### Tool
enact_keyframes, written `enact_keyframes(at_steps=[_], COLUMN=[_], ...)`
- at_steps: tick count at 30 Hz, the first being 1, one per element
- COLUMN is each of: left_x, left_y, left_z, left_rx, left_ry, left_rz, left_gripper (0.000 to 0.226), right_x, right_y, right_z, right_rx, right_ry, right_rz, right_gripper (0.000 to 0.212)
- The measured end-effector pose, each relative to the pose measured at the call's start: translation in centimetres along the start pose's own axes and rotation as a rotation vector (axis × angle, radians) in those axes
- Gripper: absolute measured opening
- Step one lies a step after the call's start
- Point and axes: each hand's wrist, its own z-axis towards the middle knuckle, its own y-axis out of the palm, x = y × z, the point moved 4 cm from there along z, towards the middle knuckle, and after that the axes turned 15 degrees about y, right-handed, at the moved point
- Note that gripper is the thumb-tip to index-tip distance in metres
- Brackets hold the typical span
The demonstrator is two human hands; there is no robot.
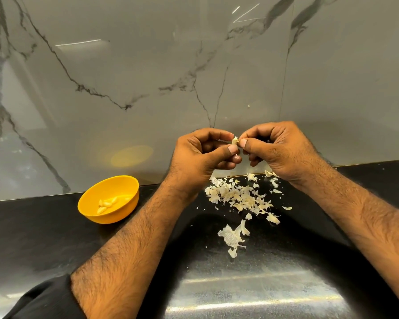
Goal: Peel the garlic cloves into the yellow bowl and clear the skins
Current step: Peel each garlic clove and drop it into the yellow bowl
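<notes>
L hand + R hand both pinch one clove at fingertips, raised above skins so peel drops there. Bowl near left w/ peeled cloves, reachable.

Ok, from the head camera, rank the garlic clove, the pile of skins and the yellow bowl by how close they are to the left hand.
1. Garlic clove: pinched at the fingertips of the left hand and right hand.
2. Pile of skins: on the counter just below the hands.
3. Yellow bowl: off to the left, by the wall.
</notes>
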Motion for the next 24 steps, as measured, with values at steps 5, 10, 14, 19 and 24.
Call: enact_keyframes(at_steps=[5, 10, 14, 19, 24], left_x=[-0.2, -0.2, -0.2, 0.1, 0.4], left_y=[0.0, 0.0, -0.1, -0.2, -0.3], left_z=[0.0, 0.1, 0.1, 0.1, 0.0], left_rx=[0.002, 0.012, 0.037, 0.005, 0.005], left_ry=[-0.054, 0.017, 0.067, 0.121, 0.15], left_rz=[-0.089, 0.033, 0.14, 0.314, 0.491], left_gripper=[0.021, 0.022, 0.02, 0.014, 0.012], right_x=[-0.1, -0.3, -0.4, -1.0, -1.7], right_y=[0.0, -0.1, -0.2, -0.1, 0.5], right_z=[0.0, -0.1, 0.0, -0.5, -1.0], right_rx=[-0.008, 0.003, 0.046, 0.106, 0.132], right_ry=[0.006, 0.009, 0.021, -0.057, -0.203], right_rz=[0.046, -0.022, -0.064, -0.253, -0.561], right_gripper=[0.007, 0.011, 0.009, 0.007, 0.013])
